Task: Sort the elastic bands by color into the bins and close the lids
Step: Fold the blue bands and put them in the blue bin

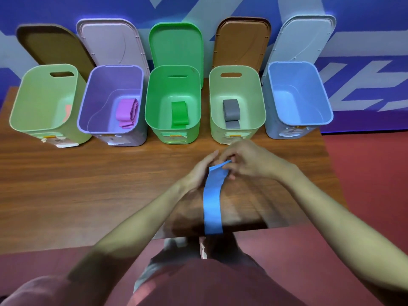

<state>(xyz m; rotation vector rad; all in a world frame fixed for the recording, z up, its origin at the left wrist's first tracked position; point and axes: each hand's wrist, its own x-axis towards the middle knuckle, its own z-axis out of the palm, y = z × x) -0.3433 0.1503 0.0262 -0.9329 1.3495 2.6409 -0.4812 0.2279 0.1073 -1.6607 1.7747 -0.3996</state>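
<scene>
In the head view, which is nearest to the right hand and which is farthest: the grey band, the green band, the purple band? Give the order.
Measured from the right hand, which pinches the blue band:
1. Grey band, in the pale green bin straight behind the hands.
2. Green band, in the middle green bin, to the left.
3. Purple band, in the purple bin, farther left still.

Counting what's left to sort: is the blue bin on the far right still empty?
Empty: the blue bin's bare floor shows no band. The blue band is outside, held by both hands.
</scene>
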